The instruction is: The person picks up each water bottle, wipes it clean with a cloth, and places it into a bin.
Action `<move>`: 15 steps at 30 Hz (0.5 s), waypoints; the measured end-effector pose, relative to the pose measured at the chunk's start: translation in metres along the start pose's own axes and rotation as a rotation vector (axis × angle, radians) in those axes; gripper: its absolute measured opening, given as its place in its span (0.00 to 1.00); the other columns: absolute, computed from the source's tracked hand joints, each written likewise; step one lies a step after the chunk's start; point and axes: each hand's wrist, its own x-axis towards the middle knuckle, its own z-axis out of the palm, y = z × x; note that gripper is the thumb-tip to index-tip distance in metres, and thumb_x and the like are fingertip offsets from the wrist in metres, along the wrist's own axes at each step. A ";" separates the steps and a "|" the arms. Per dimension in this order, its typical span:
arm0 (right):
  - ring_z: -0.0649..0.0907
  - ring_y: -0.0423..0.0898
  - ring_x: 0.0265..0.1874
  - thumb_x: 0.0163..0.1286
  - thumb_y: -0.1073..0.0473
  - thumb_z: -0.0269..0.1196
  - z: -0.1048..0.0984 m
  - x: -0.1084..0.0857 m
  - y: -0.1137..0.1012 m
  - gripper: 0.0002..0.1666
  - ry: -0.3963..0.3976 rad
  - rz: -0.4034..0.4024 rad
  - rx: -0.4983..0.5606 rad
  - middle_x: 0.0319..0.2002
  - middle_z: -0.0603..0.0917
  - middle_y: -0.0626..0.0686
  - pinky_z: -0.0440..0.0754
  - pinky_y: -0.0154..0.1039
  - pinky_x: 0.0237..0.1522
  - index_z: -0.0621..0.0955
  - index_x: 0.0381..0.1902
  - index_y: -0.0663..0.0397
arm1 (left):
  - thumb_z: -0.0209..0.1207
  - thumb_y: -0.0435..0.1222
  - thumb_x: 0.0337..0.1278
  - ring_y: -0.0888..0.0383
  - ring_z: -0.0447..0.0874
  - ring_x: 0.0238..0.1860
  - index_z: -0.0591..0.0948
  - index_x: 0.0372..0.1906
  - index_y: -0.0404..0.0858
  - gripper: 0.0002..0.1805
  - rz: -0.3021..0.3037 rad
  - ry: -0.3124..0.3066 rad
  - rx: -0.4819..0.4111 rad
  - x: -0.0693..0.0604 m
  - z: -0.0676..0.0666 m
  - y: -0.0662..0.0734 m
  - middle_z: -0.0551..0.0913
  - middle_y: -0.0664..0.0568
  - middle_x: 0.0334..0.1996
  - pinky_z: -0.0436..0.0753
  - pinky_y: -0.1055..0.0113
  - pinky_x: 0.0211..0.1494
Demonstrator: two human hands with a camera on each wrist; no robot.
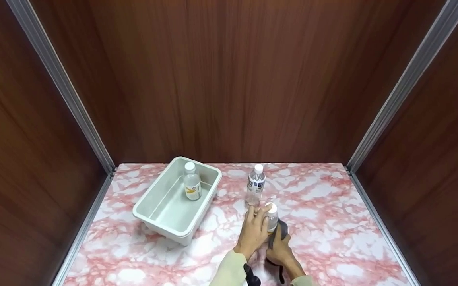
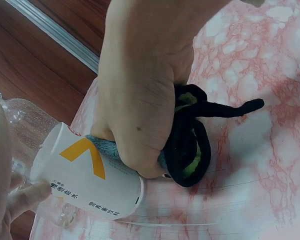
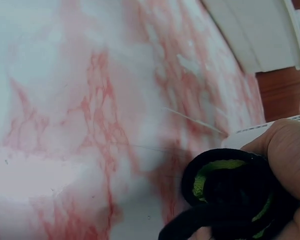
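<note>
**Left hand (image 1: 253, 234) and right hand (image 1: 281, 251) at a clear white-capped plastic bottle with a yellow-marked white label (image 1: 272, 223)**

The bottle is near the front edge of a red-and-white marbled tabletop (image 1: 320, 238); its base is hidden in the head view, so whether it touches the surface cannot be told. The left hand grips its upper part, one finger extended at the cap and another fingertip on the label. The right hand's fingers are curled round a folded black cloth with green and blue-grey faces (image 2: 186, 147), which lies against the bottle's lower side; a loose black end projects from the folds.

Just behind the hands stands an upright clear plastic bottle with a white cap and a blue-and-white label (image 1: 256, 184). To the left lies a pale grey rectangular plastic bin (image 1: 197, 227), set at an angle. Inside it, towards the far right corner, stands a second yellow-marked bottle (image 1: 192, 184). Dark brown wood-grain panels (image 1: 229, 87) with grey metal rails (image 1: 68, 89) enclose the tabletop.
</note>
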 end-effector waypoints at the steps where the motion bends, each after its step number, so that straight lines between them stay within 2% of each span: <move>1: 0.80 0.67 0.33 0.47 0.68 0.61 0.000 0.000 0.000 0.61 0.001 0.001 -0.003 0.60 0.53 0.93 0.82 0.60 0.34 0.44 0.76 0.71 | 0.57 0.34 0.67 0.52 0.78 0.41 0.78 0.65 0.50 0.23 0.000 -0.001 0.002 0.000 0.000 0.000 0.76 0.47 0.44 0.81 0.59 0.46; 8: 0.80 0.69 0.33 0.51 0.66 0.63 0.001 0.001 0.000 0.60 0.003 -0.006 -0.005 0.60 0.52 0.94 0.82 0.61 0.34 0.45 0.76 0.71 | 0.57 0.36 0.67 0.52 0.78 0.43 0.77 0.66 0.50 0.23 -0.019 -0.024 0.010 0.000 -0.001 0.002 0.75 0.47 0.45 0.80 0.60 0.48; 15: 0.80 0.70 0.35 0.54 0.65 0.61 0.000 0.001 0.001 0.57 -0.008 -0.002 -0.008 0.59 0.53 0.93 0.83 0.63 0.37 0.44 0.76 0.71 | 0.62 0.40 0.61 0.52 0.78 0.47 0.75 0.68 0.52 0.28 -0.036 -0.057 -0.008 -0.001 -0.001 0.002 0.75 0.47 0.49 0.81 0.59 0.50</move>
